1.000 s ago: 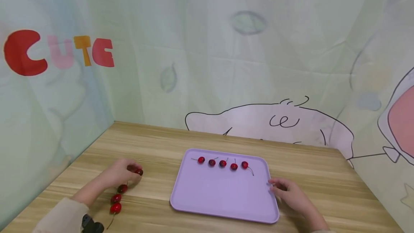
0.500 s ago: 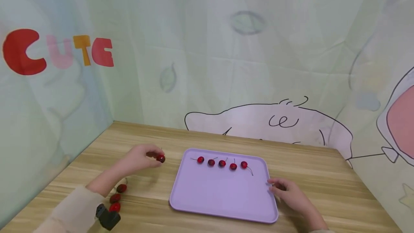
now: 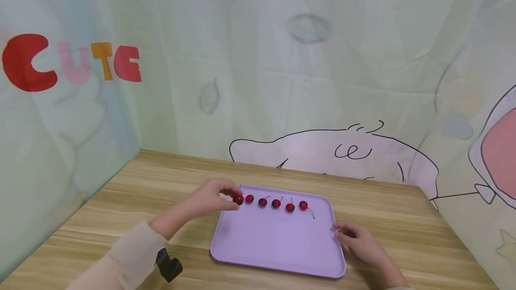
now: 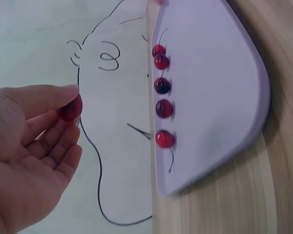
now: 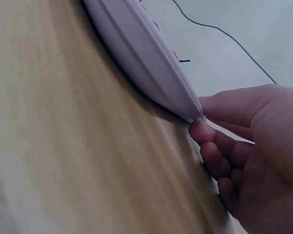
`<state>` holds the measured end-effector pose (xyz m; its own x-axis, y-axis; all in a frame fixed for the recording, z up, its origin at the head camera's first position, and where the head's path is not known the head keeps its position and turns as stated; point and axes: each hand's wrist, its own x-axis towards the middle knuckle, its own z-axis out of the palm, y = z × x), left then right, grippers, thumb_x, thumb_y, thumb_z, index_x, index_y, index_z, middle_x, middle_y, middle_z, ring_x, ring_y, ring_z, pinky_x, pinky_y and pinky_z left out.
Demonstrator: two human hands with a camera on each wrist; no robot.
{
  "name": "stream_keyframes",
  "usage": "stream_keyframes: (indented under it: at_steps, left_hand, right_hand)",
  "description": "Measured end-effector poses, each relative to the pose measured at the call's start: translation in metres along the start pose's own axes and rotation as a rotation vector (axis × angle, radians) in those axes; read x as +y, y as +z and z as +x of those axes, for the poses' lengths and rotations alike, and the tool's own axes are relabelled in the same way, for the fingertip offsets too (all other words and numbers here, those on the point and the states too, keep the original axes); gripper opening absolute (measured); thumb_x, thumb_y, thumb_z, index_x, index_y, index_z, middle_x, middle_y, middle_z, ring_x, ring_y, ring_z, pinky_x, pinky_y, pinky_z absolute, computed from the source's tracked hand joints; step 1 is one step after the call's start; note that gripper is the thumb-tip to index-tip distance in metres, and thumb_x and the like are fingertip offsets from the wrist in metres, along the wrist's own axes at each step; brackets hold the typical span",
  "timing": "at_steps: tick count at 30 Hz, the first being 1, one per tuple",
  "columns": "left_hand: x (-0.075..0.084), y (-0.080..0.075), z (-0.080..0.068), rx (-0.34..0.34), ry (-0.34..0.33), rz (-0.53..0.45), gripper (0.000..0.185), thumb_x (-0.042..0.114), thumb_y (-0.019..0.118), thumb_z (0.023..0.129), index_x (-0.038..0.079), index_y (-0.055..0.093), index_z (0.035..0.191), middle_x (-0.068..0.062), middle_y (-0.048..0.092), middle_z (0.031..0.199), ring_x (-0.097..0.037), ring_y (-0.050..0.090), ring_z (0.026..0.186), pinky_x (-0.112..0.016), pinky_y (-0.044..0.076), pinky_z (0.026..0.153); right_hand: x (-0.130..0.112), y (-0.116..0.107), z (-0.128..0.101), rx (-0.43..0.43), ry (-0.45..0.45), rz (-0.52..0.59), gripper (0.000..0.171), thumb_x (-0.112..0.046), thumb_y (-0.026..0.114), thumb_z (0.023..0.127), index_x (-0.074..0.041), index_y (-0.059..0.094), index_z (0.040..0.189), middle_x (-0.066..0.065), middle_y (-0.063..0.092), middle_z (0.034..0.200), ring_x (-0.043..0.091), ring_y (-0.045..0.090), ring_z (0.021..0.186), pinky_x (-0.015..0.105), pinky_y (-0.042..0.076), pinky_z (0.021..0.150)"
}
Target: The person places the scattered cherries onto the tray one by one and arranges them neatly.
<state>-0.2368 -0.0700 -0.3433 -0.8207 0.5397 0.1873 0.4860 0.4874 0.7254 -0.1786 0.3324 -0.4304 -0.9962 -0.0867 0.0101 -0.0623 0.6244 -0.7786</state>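
My left hand pinches a dark red cherry between thumb and fingers, over the far left corner of the purple tray. In the left wrist view this cherry shows at the fingertips, with the other fingers loosely curled below it. Several cherries with thin stems lie in a row along the tray's far side; the leftmost one is right beside the held cherry. At the tray's right edge, my right hand holds the rim between thumb and fingertips.
The tray lies on a wood-grain table. A printed curtain stands behind and at both sides. On my left wrist sits a small black device, below the beige sleeve.
The left hand has carried the cherry right, from the table to over the tray's far left corner. Its sleeve now hides the loose cherries on the table. The right hand stays at the rim.
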Motion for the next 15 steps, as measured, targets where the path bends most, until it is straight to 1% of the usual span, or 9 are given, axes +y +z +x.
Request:
stream_keyframes:
  at_steps: [1,4,10,12,15]
  left_hand:
    - [0.002,0.004,0.003,-0.005,0.011,-0.006,0.021,0.007,0.076,0.078,0.003,0.071,0.098,-0.003,0.069,0.095,-0.021,0.062,0.093,-0.042,0.051,0.087]
    - [0.007,0.018,0.012,-0.022,0.011,-0.019,0.022,0.008,0.077,0.078,0.005,0.072,0.099,-0.002,0.069,0.097,-0.021,0.062,0.094,-0.041,0.051,0.088]
    - [0.016,0.049,0.028,-0.065,0.001,-0.058,0.020,0.007,0.076,0.079,0.007,0.072,0.099,-0.001,0.068,0.097,-0.022,0.061,0.094,-0.046,0.050,0.089]
    - [0.019,0.060,0.033,-0.080,0.003,-0.076,0.021,0.006,0.076,0.079,0.006,0.072,0.100,-0.001,0.068,0.096,-0.021,0.061,0.094,-0.046,0.049,0.091]
    - [0.023,0.073,0.041,-0.105,0.005,-0.082,0.023,0.006,0.077,0.078,0.003,0.072,0.100,-0.001,0.068,0.096,-0.018,0.061,0.093,-0.040,0.050,0.089]
  right_hand:
    - [0.000,0.000,0.000,0.002,0.000,-0.003,0.032,-0.016,0.067,0.089,0.002,0.065,0.116,0.004,0.062,0.089,0.008,0.051,0.077,0.023,0.044,0.064]
    - [0.001,-0.001,0.000,0.006,-0.003,-0.010,0.032,-0.017,0.068,0.089,0.001,0.066,0.116,0.004,0.062,0.090,0.007,0.051,0.077,0.022,0.044,0.065]
    - [-0.001,-0.002,0.000,0.011,0.016,-0.016,0.033,-0.018,0.068,0.089,0.000,0.066,0.116,0.005,0.065,0.094,0.008,0.052,0.080,0.022,0.045,0.069]
    - [-0.001,-0.001,0.000,0.013,0.027,-0.022,0.033,-0.020,0.069,0.089,-0.001,0.067,0.116,0.005,0.066,0.097,0.010,0.053,0.083,0.023,0.045,0.071]
    - [-0.002,-0.001,0.001,0.017,0.038,-0.032,0.032,-0.021,0.068,0.089,-0.003,0.067,0.115,0.005,0.067,0.100,0.012,0.054,0.086,0.023,0.045,0.073]
